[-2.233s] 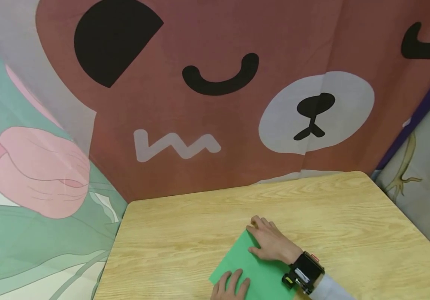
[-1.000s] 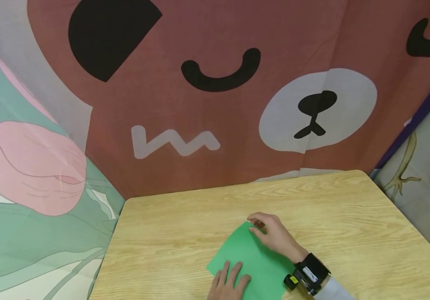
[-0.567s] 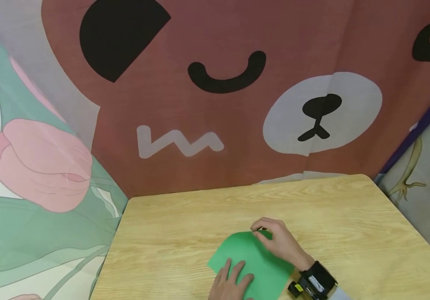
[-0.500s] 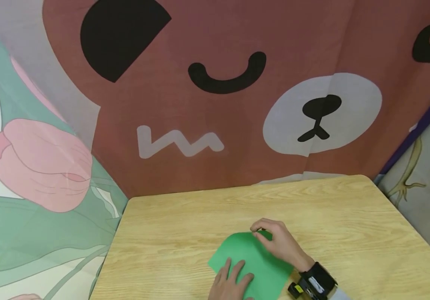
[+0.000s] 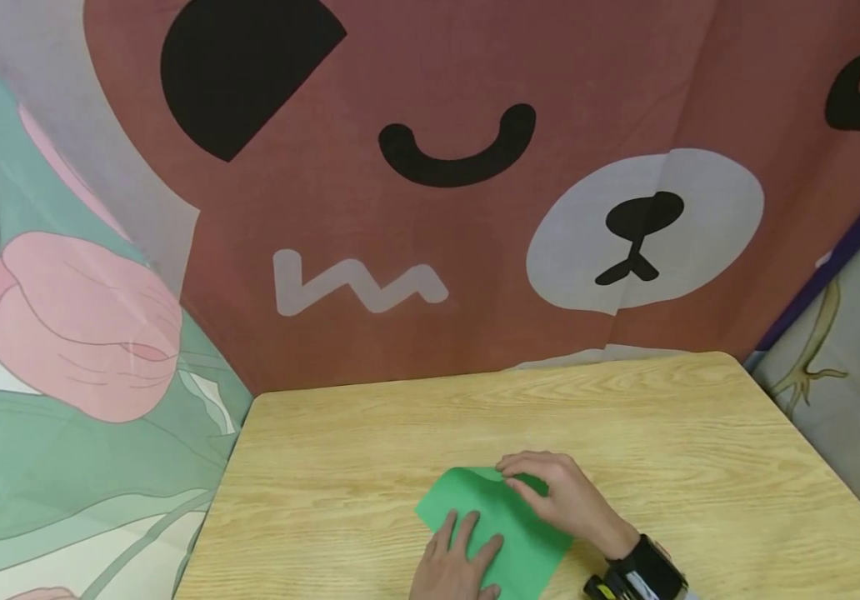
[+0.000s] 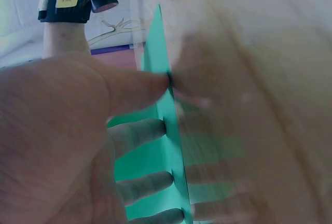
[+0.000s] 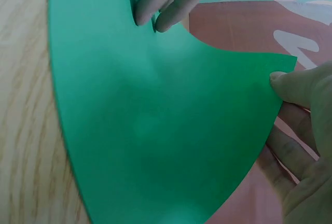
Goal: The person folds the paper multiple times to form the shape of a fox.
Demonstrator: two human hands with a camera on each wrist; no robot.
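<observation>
A sheet of green paper [image 5: 522, 557] lies on the wooden table with its far edge bent up. My right hand [image 5: 571, 502] pinches a corner of it between thumb and fingers. The right wrist view shows that thumb [image 7: 288, 86] pressed on the lifted corner, with the sheet [image 7: 150, 125] curving up towards it. My left hand [image 5: 451, 567] rests on the near part of the paper with fingers spread. From the left wrist, those fingers [image 6: 140, 133] press down on the sheet, and its edge rises beyond them.
The light wooden table [image 5: 325, 492] surrounds the paper. A hanging cloth printed with a bear face [image 5: 400, 350] stands along its far edge, and a flower-printed cloth [image 5: 85, 333] hangs at the left. A black wrist camera [image 5: 647, 571] sits on the right wrist.
My right hand has taken hold of the paper's far corner, lifted it and drawn it back towards me, so the sheet bends upward. My left hand stays on the paper.
</observation>
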